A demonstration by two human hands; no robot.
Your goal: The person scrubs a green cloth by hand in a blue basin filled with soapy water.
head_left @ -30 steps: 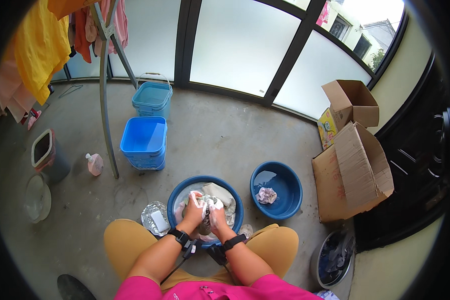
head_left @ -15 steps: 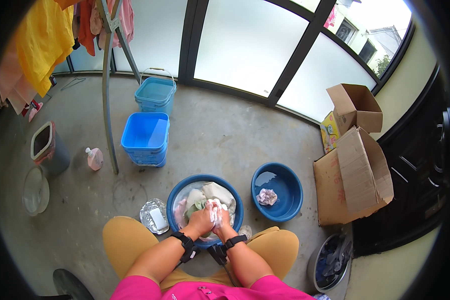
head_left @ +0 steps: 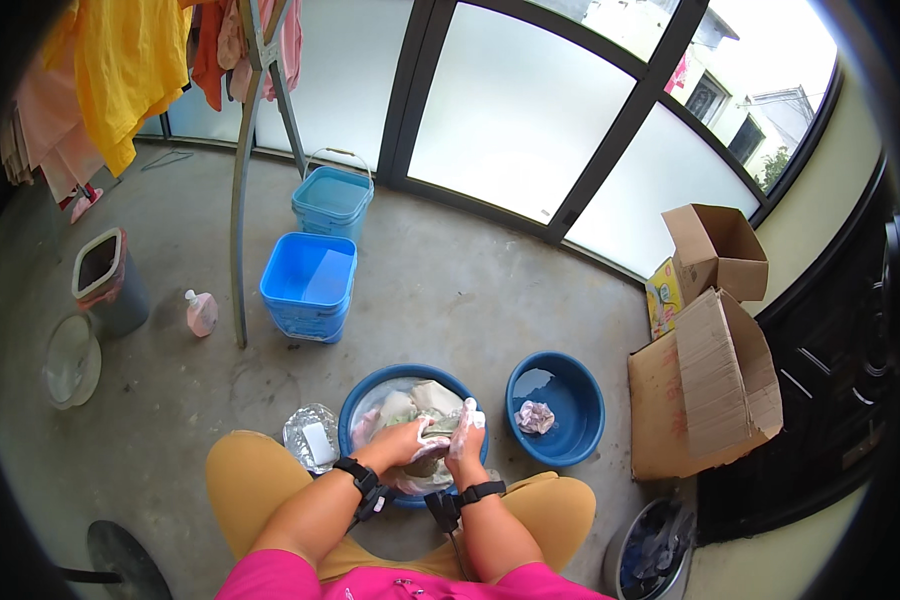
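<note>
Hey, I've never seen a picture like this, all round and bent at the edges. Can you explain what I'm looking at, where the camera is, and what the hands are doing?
The camera sits on a person's head and looks down, so you see their own arms coming up from the bottom edge. Its very wide lens bends straight lines near the rim. The person crouches on a concrete floor over a round blue basin full of soapy laundry. The left hand and right hand are both in the basin, gripping wet cloth between them. To the right is a second blue basin holding one small wad of cloth. Farther off stand two blue buckets, a pink bottle and cardboard boxes.
</note>
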